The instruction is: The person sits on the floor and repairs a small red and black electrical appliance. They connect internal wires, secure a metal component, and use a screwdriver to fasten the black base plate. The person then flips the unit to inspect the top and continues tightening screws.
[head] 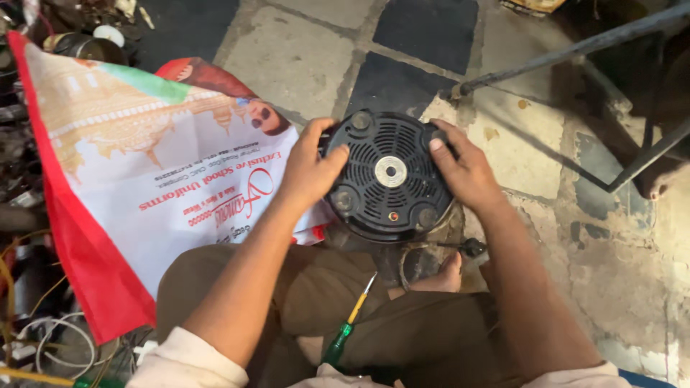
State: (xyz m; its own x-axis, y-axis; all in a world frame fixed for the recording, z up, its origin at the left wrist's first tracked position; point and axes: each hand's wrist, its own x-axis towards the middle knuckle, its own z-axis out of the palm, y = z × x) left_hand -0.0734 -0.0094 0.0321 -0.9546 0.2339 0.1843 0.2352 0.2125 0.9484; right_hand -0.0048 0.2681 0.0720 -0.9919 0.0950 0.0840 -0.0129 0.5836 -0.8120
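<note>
Got my left hand (310,169) & right hand (463,172) clamped on opp. sides of the round black vented base (389,174), underside up, screwdriver (350,321) parked on lap w/in reach.

Round black appliance base (389,174), underside up w/ vent slots, rubber feet at corners, silver disc at centre. Sits upside down over tiled floor, just above person's lap.
</note>
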